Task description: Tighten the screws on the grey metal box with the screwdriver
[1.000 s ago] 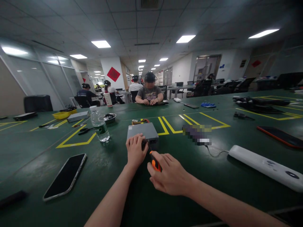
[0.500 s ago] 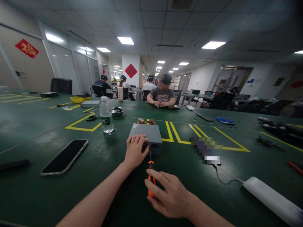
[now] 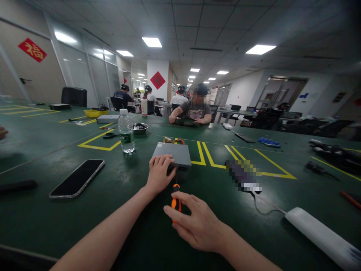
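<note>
A grey metal box that looks like a computer power supply (image 3: pixel 175 152) lies on the green table, with coloured wires (image 3: pixel 172 141) at its far side. My left hand (image 3: pixel 160 171) grips its near left edge, fingers on top and thumb at the front face. In my right hand (image 3: pixel 197 222) is an orange and black screwdriver (image 3: pixel 176 203), held by the handle between thumb and fingers. Its shaft points away from me to the box's front face, near my left thumb. The tip is too small to make out.
Left of the box stand a water bottle (image 3: pixel 126 131) and a metal bowl (image 3: pixel 140 128); a phone (image 3: pixel 77 178) lies nearer. To the right are a blurred-out dark device (image 3: pixel 239 175) with a cable and a white device (image 3: pixel 318 233). A person (image 3: pixel 194 107) sits opposite.
The view has swung left. My right hand has shifted its fingers along the screwdriver handle, while my left hand stays on the box. The person opposite has moved their arms apart around a dark object.
</note>
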Demonstrator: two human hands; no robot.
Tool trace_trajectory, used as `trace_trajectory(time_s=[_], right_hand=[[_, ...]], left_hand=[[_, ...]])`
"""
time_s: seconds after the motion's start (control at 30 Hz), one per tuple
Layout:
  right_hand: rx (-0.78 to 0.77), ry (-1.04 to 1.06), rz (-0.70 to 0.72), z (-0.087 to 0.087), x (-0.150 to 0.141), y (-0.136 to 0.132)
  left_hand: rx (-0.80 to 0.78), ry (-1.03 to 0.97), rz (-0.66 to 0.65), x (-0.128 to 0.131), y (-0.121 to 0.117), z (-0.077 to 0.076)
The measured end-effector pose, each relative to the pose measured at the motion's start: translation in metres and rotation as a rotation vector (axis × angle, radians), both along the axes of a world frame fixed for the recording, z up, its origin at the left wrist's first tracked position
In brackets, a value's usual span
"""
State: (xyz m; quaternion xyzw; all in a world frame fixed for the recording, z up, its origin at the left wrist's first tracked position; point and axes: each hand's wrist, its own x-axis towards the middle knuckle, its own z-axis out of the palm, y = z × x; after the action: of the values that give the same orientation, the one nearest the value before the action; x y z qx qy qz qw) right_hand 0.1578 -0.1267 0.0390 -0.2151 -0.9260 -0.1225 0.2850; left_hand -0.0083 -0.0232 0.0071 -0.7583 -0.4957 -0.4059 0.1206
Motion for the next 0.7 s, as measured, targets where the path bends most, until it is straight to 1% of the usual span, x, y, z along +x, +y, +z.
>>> trace_trajectory(time_s=[0.13,0.23,0.3,0.4,0.5,0.6,0.7], right_hand=[[0.057,0.102,0.045,-0.009,-0.002,0.007],[0.042,0.181,0.051,-0.016,-0.004,0.010],[0.000,0.190,0.036,-0.015,-0.004,0.009],[-0.036,0.142,0.025,-0.008,-0.003,0.005],[0.015,0.094,0.015,-0.001,-0.003,0.003],[0.073,0.125,0.010,-0.004,-0.002,0.005],[0.069,0.199,0.015,-0.011,-0.001,0.008]], left_hand=[[-0.004,0.000,-0.007,-0.001,0.000,0.001],[-0.007,0.000,-0.005,-0.001,-0.001,0.001],[-0.006,0.004,-0.004,0.000,0.000,0.001],[-0.004,0.007,-0.002,0.000,0.000,0.000],[-0.007,0.006,-0.003,0.001,0.001,-0.001],[-0.005,0.000,-0.001,0.001,0.001,-0.001],[-0.007,0.003,0.000,0.001,0.000,0.000]])
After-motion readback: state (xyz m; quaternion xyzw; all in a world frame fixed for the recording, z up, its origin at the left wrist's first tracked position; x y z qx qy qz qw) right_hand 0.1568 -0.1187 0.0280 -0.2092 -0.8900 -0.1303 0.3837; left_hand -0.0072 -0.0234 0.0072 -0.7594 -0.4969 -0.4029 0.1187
